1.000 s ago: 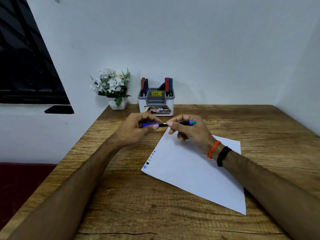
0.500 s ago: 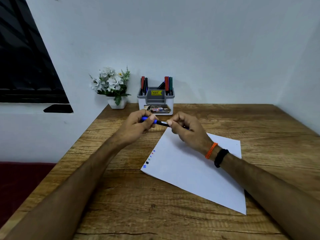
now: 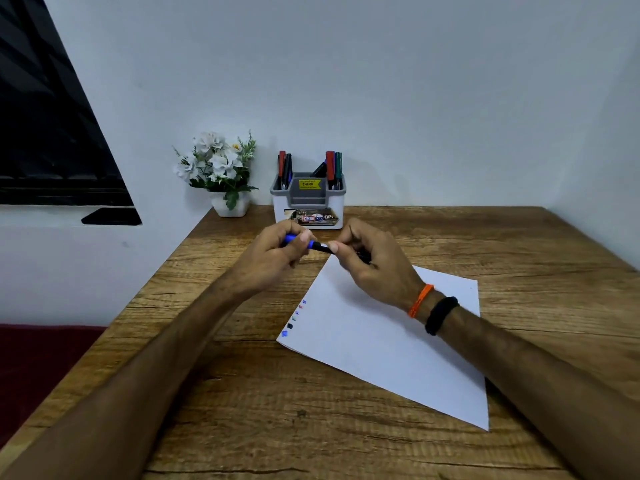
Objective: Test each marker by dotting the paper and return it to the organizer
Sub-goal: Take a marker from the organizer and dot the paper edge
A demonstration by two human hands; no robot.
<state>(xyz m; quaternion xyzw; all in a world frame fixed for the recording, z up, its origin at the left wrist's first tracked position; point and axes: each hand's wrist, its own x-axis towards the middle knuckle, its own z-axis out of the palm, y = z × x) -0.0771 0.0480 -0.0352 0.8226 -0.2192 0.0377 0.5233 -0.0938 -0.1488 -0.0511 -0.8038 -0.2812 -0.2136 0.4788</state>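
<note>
Your left hand (image 3: 277, 251) gripped the blue cap; your right hand (image 3: 367, 258) pinched the black-barrelled blue marker (image 3: 320, 247). You had pushed them nearly together since a second earlier. Recapped, I judged; the grey-and-white plastic organizer (image 3: 307, 199) came next.

Looks like a corner of someone's home set up as a little study desk, not an office. There's a wood-grain table (image 3: 450, 237) pushed right into the corner against plain white walls (image 3: 381, 81), with a small white pot of fake-looking white flowers (image 3: 221, 171) at the back and a grey-and-white pen holder (image 3: 308, 202) that has its yellow price sticker on. A dark window (image 3: 45, 133) sits off to the left, and something dark red and soft-looking (image 3: 38, 368), maybe a bed or sofa, sits low beside the table.
</note>
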